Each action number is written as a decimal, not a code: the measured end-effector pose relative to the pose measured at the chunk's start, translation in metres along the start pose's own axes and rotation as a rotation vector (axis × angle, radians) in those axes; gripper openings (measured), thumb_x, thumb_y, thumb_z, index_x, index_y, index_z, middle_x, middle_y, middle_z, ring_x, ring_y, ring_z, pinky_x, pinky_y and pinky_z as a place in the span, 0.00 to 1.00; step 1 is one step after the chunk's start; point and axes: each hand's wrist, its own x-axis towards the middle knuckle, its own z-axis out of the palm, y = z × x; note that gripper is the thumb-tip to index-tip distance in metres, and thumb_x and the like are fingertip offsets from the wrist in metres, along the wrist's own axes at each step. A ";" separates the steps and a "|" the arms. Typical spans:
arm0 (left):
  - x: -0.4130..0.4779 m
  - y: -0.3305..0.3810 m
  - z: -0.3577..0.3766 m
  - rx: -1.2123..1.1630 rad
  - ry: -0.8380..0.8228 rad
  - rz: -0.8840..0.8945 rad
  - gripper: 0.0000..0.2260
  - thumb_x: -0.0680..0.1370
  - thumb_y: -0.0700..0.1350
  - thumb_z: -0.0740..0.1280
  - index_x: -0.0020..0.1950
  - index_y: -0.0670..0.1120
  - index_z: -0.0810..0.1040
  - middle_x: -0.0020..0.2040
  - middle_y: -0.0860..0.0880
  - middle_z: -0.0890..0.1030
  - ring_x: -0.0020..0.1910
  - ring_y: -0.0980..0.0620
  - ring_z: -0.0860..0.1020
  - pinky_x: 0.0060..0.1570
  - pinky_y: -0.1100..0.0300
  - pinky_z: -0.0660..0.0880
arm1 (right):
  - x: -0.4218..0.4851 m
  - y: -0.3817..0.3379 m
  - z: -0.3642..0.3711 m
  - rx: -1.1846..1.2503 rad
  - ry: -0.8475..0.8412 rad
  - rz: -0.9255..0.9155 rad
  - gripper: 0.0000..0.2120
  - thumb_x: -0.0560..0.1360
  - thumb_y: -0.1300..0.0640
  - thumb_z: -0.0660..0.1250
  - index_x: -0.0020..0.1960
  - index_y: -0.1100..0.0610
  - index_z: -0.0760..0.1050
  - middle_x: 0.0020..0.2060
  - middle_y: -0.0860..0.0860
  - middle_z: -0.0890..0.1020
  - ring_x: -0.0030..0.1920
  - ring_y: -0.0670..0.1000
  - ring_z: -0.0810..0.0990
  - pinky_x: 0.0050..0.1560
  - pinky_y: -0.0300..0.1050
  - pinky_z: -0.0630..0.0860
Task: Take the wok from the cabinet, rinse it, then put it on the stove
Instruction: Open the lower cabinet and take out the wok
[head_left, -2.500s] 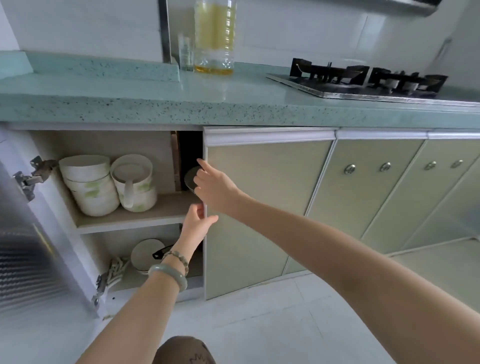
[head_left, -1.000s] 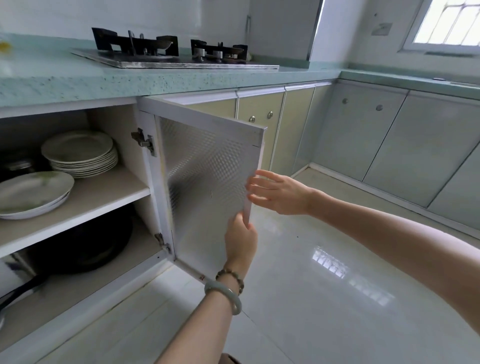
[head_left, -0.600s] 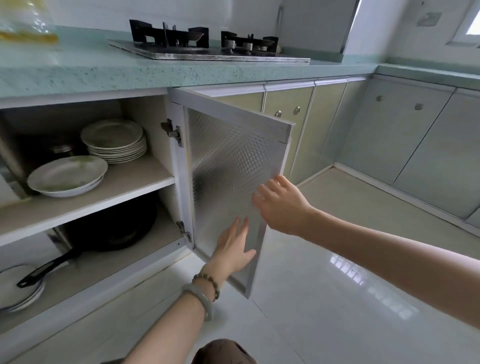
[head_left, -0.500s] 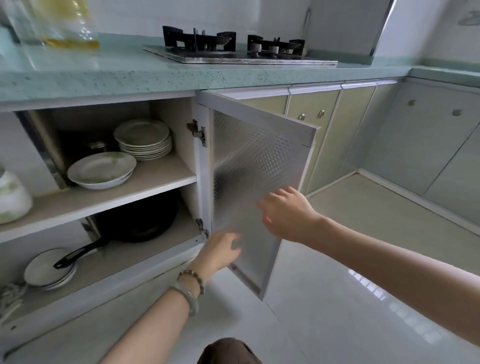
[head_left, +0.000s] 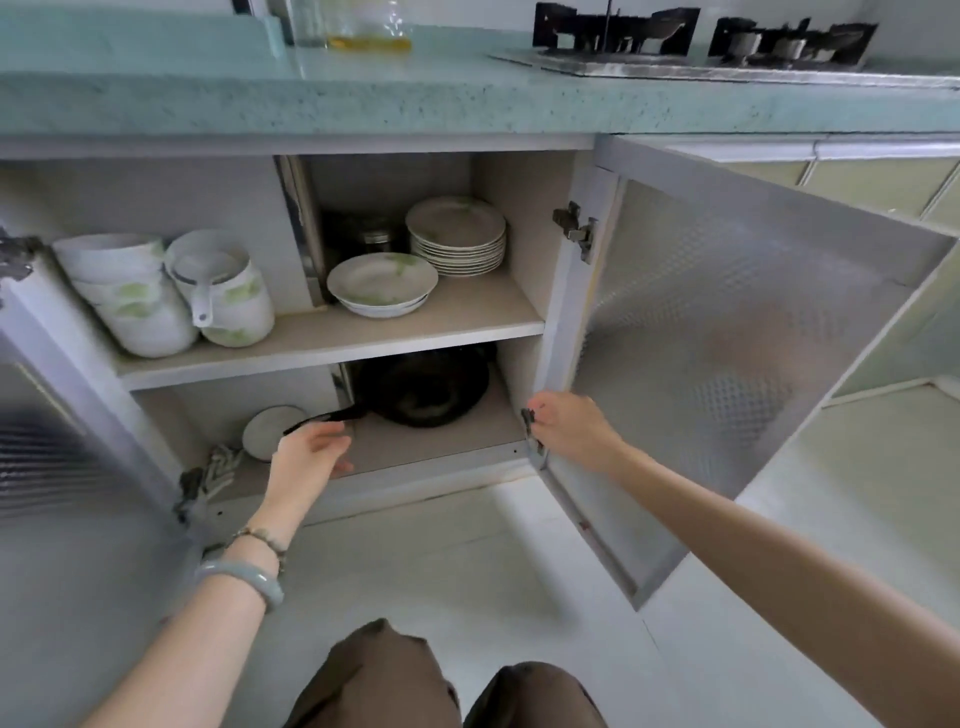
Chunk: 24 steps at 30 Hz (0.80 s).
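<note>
Wok (head_left: 423, 387): black, on the bottom shelf of the open cabinet (head_left: 519, 228), right of centre. Its handle (head_left: 332, 417) ran leftward, ending just beyond the fingertips of my left hand (head_left: 309, 457), the nearer one. Left hand: fingers relaxed and spread, holding nothing, handle not yet grasped. Right hand (head_left: 571, 431): at the lower hinge (head_left: 529, 415); whether it gripped anything I could not tell.

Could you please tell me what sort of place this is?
Most likely a home kitchen: a gas stove sits on the counter, and the open cabinet below holds plates, bowls and a wok.
</note>
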 end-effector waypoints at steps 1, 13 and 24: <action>0.008 -0.015 0.000 -0.026 -0.007 -0.037 0.11 0.77 0.40 0.66 0.59 0.40 0.77 0.43 0.47 0.81 0.37 0.49 0.80 0.38 0.61 0.77 | 0.011 0.000 0.012 0.074 0.032 0.023 0.14 0.72 0.59 0.63 0.57 0.54 0.78 0.48 0.49 0.81 0.51 0.51 0.79 0.51 0.36 0.69; 0.154 -0.135 0.034 -0.681 0.135 -0.556 0.18 0.80 0.43 0.62 0.69 0.39 0.70 0.65 0.42 0.75 0.61 0.46 0.75 0.59 0.55 0.72 | 0.152 0.045 0.143 0.548 0.108 0.305 0.13 0.75 0.50 0.65 0.58 0.53 0.76 0.46 0.42 0.77 0.56 0.51 0.78 0.62 0.55 0.74; 0.257 -0.174 0.104 -0.982 0.174 -0.663 0.20 0.82 0.45 0.57 0.74 0.41 0.63 0.74 0.43 0.65 0.71 0.44 0.66 0.69 0.50 0.65 | 0.219 0.086 0.207 0.848 0.118 0.392 0.10 0.78 0.58 0.64 0.59 0.57 0.76 0.51 0.51 0.78 0.51 0.51 0.78 0.53 0.50 0.77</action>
